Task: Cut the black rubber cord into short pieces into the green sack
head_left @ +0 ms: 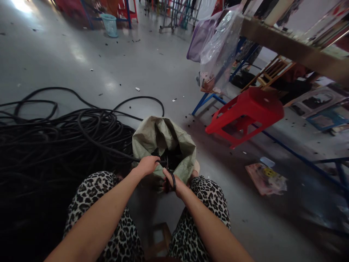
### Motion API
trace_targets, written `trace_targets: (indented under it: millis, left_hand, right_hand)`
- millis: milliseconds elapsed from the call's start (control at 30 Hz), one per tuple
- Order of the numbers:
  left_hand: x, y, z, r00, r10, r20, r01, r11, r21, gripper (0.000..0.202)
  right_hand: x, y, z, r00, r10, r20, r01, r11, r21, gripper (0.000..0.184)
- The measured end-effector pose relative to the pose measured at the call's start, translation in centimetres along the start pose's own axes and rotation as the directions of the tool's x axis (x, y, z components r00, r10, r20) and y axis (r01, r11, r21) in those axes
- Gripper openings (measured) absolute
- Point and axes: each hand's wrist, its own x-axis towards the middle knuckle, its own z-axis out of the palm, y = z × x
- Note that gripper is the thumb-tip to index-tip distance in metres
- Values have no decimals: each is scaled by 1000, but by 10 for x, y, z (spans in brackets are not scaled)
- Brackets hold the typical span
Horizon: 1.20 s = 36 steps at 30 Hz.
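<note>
My left hand (148, 165) is closed around a black cord (122, 154) close to its end, over the near rim of a pale green woven sack (144, 136). The cord runs left into a large tangled heap of the same black cord (100, 123). My right hand (174, 183) is closed on scissors (173, 179); their black loop handle shows around the hand, and the blades are hard to make out beside the cord's end. Dark contents (176, 156) lie inside the sack, which stands open between my knees.
A red plastic stool (259, 105) lies tilted under a table (294, 45) on the right. Plastic packaging (267, 178) lies on the floor at right. A light blue basket (109, 26) stands at the back left. Small black and white scraps dot the grey floor (131, 69).
</note>
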Motion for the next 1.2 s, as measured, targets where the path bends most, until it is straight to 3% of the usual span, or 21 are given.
trace_targets:
  millis: [1200]
  left_hand:
    - [0, 1, -1, 998, 34, 45, -32, 999, -31, 32]
  right_hand:
    - [9, 6, -7, 994, -33, 100, 32, 999, 9, 43]
